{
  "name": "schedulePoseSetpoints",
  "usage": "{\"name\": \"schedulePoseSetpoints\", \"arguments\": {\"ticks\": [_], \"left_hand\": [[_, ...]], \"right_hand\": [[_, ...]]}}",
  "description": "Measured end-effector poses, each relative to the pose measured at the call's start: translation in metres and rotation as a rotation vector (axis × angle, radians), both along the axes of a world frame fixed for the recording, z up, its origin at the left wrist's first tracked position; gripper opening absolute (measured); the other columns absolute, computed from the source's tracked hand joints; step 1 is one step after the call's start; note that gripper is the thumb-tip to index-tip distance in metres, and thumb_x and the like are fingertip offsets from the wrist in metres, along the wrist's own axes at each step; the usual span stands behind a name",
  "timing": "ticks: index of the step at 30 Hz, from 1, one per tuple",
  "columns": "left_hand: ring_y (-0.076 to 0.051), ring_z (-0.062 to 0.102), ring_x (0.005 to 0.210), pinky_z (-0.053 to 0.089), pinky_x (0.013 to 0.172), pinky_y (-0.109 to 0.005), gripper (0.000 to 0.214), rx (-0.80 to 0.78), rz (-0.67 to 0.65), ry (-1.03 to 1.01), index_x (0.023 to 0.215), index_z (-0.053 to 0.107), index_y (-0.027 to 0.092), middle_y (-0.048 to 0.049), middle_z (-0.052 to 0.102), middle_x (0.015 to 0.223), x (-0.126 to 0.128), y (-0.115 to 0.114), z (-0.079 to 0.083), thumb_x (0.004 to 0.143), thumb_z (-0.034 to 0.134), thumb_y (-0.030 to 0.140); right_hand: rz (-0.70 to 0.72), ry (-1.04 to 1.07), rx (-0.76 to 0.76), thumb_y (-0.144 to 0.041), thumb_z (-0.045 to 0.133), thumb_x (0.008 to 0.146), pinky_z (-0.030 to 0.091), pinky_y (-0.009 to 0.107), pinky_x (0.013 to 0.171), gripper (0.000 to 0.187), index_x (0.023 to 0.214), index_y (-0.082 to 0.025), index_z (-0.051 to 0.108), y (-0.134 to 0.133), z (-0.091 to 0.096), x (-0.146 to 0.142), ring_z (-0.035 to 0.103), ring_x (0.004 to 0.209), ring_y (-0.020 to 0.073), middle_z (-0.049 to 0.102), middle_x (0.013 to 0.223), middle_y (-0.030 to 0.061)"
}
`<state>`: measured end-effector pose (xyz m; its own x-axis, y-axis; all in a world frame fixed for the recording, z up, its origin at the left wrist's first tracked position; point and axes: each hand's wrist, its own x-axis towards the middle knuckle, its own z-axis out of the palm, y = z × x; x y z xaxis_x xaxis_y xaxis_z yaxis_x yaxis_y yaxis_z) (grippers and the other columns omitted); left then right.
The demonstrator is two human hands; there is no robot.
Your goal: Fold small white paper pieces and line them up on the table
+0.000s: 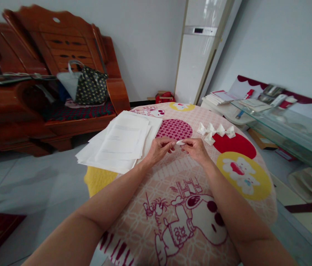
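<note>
Over the middle of the round table, a small folded white paper (180, 142) is pinched between my two hands. My left hand (160, 148) grips its left end with closed fingers. On the other end, the thumb and fingers of my right hand (196, 148) are closed too. Just beyond my right hand lie several small folded paper pieces (220, 130), pointed in shape, grouped on the cloth. To the left of my left hand is a stack of white paper sheets (122, 136), the upper ones with some print.
A patterned cloth (167, 177) covers the table. On the right stands a glass-topped cabinet (291, 127) with papers and cups. A wooden armchair (61, 44) holding a dark patterned bag (91, 85) is at the left. A white floor-standing unit (194, 62) is behind the table.
</note>
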<state>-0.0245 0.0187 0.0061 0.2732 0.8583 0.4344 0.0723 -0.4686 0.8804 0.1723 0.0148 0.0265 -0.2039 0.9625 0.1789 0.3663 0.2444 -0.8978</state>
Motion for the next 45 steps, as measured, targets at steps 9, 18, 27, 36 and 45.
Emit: {"name": "schedulePoseSetpoints", "arguments": {"ticks": [9, 18, 27, 36, 45], "left_hand": [[-0.01, 0.056, 0.054, 0.045, 0.052, -0.02, 0.026, 0.022, -0.011, -0.011, 0.086, 0.071, 0.015, -0.0003, 0.064, 0.063, 0.001, -0.001, 0.0, 0.091, 0.062, 0.039], [-0.007, 0.052, 0.057, 0.041, 0.055, -0.018, 0.012, -0.007, 0.188, -0.115, 0.076, 0.059, 0.017, 0.0044, 0.059, 0.066, 0.003, -0.006, 0.008, 0.068, 0.065, 0.01], [-0.012, 0.059, 0.069, 0.045, 0.065, -0.023, 0.008, -0.018, 0.113, -0.096, 0.079, 0.07, 0.015, -0.0012, 0.068, 0.076, 0.002, -0.003, 0.007, 0.076, 0.063, 0.018], [-0.013, 0.058, 0.066, 0.044, 0.064, -0.025, 0.023, -0.146, -0.049, -0.19, 0.082, 0.074, 0.014, -0.0018, 0.068, 0.072, -0.001, -0.001, 0.005, 0.08, 0.076, 0.037], [-0.015, 0.062, 0.068, 0.05, 0.069, -0.028, 0.023, -0.256, -0.079, -0.386, 0.076, 0.074, 0.015, -0.0028, 0.073, 0.076, -0.006, 0.003, 0.002, 0.065, 0.087, 0.031]], "right_hand": [[0.049, 0.028, 0.079, -0.03, 0.063, 0.072, 0.037, 0.023, 0.05, 0.016, 0.07, -0.016, 0.072, 0.005, -0.006, 0.0, 0.051, 0.053, 0.0119, 0.063, 0.059, 0.0003], [0.011, -0.069, 0.158, -0.033, 0.06, 0.077, 0.035, 0.022, 0.048, 0.028, 0.055, -0.021, 0.048, -0.004, 0.001, -0.006, 0.054, 0.05, 0.0129, 0.052, 0.051, -0.0023], [-0.025, -0.159, 0.263, -0.027, 0.057, 0.084, 0.036, 0.023, 0.051, 0.027, 0.059, -0.02, 0.049, -0.006, -0.002, -0.007, 0.057, 0.054, 0.0143, 0.058, 0.055, -0.0003], [-0.076, -0.278, 0.469, -0.013, 0.053, 0.083, 0.047, 0.027, 0.065, 0.02, 0.087, -0.02, 0.071, -0.008, -0.004, -0.011, 0.066, 0.073, 0.0194, 0.072, 0.077, 0.0052], [-0.054, -0.22, 0.583, -0.026, 0.064, 0.086, 0.05, 0.03, 0.068, 0.016, 0.074, -0.02, 0.072, -0.011, -0.001, -0.011, 0.065, 0.074, 0.0193, 0.073, 0.076, 0.0062]]}}
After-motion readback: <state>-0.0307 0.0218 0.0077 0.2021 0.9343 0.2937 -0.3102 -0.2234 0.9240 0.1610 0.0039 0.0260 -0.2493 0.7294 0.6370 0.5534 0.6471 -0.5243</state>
